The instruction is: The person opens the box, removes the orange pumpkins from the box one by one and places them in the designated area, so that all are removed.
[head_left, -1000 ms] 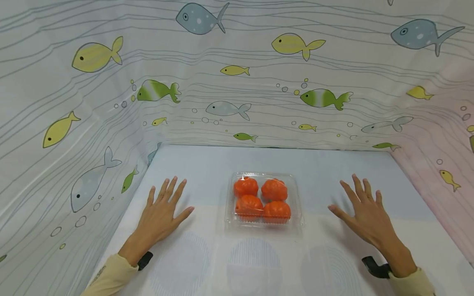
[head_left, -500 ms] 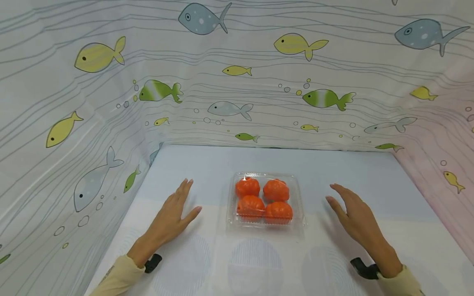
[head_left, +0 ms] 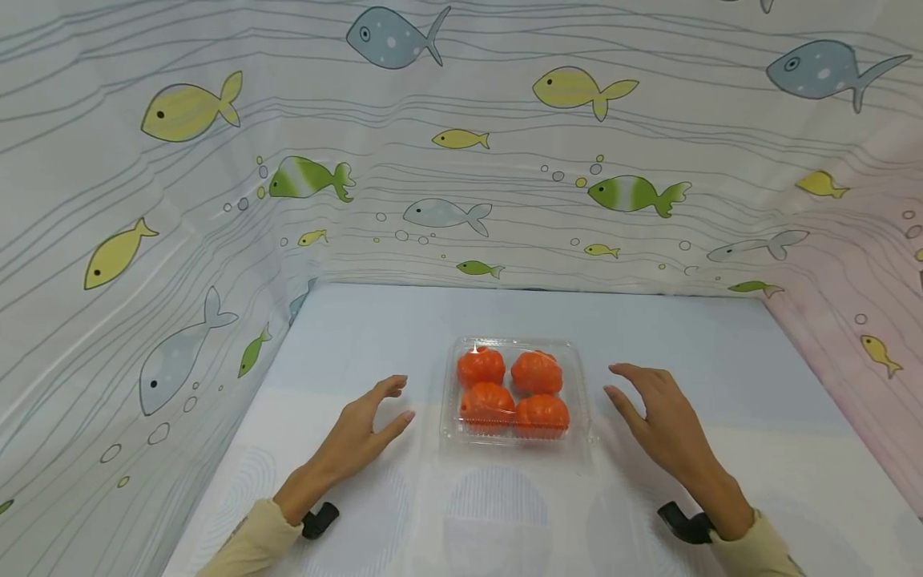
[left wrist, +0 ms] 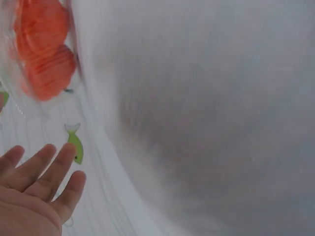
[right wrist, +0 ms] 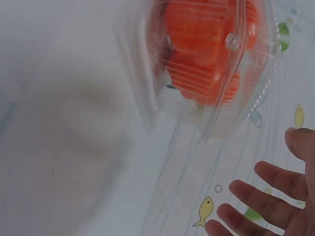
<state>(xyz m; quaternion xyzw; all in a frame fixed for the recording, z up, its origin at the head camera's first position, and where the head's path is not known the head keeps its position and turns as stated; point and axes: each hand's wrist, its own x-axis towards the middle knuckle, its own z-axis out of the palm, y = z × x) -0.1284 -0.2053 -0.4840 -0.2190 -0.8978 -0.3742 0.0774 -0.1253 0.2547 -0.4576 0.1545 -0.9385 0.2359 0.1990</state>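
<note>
A clear plastic clamshell box rests on the white table, its lid down over several orange pumpkin-shaped pieces. To its left, my left hand is held with thumb and fingers apart, empty. On the other side my right hand faces the box in the same way, fingers spread from the thumb and holding nothing. A gap shows between each hand and the box. In the right wrist view, the box's ridged side lies beyond my fingertips; in the left wrist view, orange pieces show through the plastic.
The table has pale printed circles near its front. A fish-patterned curtain encloses it at the back and sides. Black straps sit at both wrists, below cream sleeves.
Both hands have moved inward toward the box from either side. Their fingers, spread wide earlier, have drawn together and bent a little. The box has stayed in place.
</note>
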